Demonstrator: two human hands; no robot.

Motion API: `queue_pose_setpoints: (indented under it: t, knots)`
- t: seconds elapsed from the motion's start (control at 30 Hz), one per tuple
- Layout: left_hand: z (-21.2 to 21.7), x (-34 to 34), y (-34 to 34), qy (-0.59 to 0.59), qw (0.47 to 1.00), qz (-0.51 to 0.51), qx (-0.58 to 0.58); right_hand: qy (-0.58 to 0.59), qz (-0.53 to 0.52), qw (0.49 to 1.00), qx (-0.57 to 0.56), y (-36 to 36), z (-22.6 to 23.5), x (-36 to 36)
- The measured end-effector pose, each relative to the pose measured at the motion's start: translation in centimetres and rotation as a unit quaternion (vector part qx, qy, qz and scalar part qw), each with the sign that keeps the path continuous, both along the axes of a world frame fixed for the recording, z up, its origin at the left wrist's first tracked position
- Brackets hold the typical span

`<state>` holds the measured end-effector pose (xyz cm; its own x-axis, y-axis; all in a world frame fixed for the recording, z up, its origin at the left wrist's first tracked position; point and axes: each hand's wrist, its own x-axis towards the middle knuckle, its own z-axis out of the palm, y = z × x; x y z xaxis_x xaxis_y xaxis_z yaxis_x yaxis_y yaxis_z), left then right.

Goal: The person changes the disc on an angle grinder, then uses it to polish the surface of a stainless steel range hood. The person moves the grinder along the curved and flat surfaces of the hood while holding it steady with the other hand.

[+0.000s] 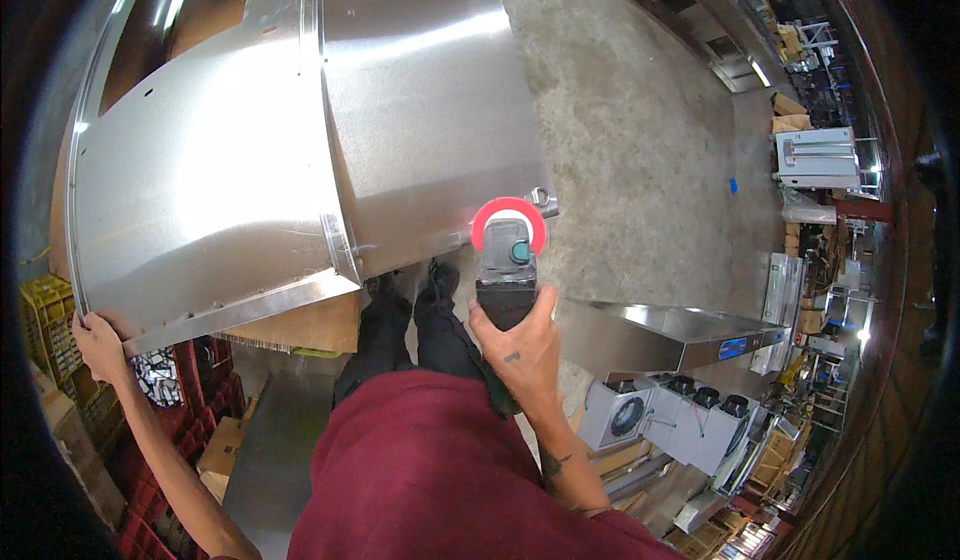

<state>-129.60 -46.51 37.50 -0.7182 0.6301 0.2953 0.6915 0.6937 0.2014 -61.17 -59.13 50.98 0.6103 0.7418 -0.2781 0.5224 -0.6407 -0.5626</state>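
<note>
My right hand (520, 345) is wrapped around the black body of an angle grinder (507, 260). The tool has a grey head, a teal button and a red-and-white disc at its far end. That disc overlaps the near right corner of a flat stainless steel sheet (420, 110), close to a small round hole; whether they touch I cannot tell. At far left, my left hand (100, 348) grips the near left corner of a large folded-edge steel panel (210, 160), fingers curled over its rim. The panel lies beside the flat sheet, partly over it.
Cardboard (300, 328) shows under the panel. Yellow crates (55, 330) and red crates (180, 430) stand at left, some holding small metal parts. To the right, a steel hood-like housing (680, 335) and white fan units (690, 415) rest on the concrete floor (630, 140).
</note>
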Motion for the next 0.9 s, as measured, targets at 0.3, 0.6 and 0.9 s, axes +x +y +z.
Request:
queue_pose_setpoints:
  t: [0.3, 0.6, 0.9]
  knots:
    - [0.7, 1.2, 0.3, -0.004, 1.0, 0.011, -0.009, 0.005, 0.021, 1.0, 0.006, -0.2, 0.2, -1.4]
    - [1.2, 1.9, 0.1, -0.005, 1.0, 0.001, 0.002, 0.024, 0.023, 0.999, 0.002, -0.1, 0.8, -2.2]
    - [1.6, 2.7, 0.1, -0.005, 1.0, 0.006, -0.004, 0.006, -0.019, 0.999, -0.045, 0.2, 1.2, -2.6]
